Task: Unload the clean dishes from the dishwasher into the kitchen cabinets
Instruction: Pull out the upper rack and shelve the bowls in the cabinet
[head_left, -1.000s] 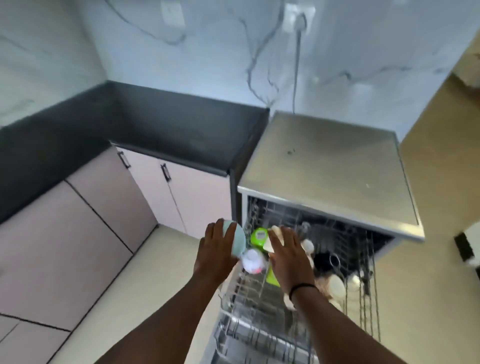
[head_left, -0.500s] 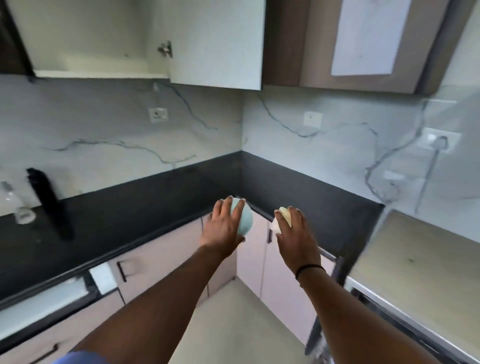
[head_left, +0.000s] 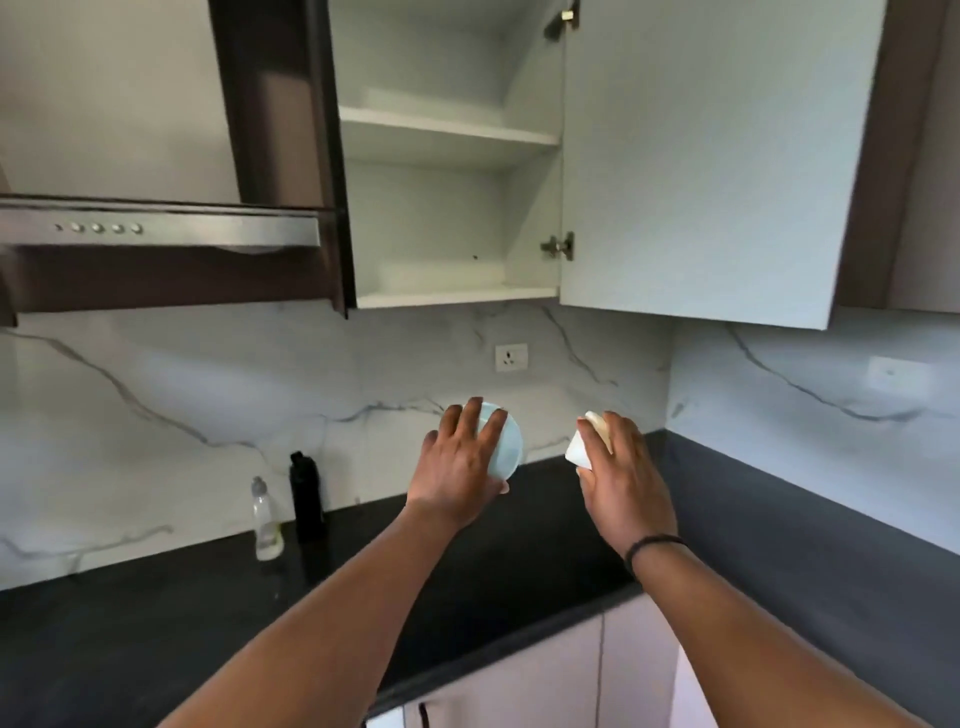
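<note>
The person is turning away from the dishwasher, which was under the hands a second ago and is now out of view, and is facing the open cabinet above and ahead of both hands. The left hand is gripping a pale blue bowl, fingers spread over its back and curled round its rim. The right hand is holding a small white dish, fingers wrapped over it; what kind of dish is hard to tell. Both pieces are being carried above the dark counter, well below the cabinet's bottom shelf. The cabinet door is hanging open above the right hand. A clear bottle and a black bottle are standing on the counter, off to the left of the left hand. Judging from this, the pick-up is done and the lift to the shelf is coming next; both shelves are looking bare, so room is no worry.
</note>
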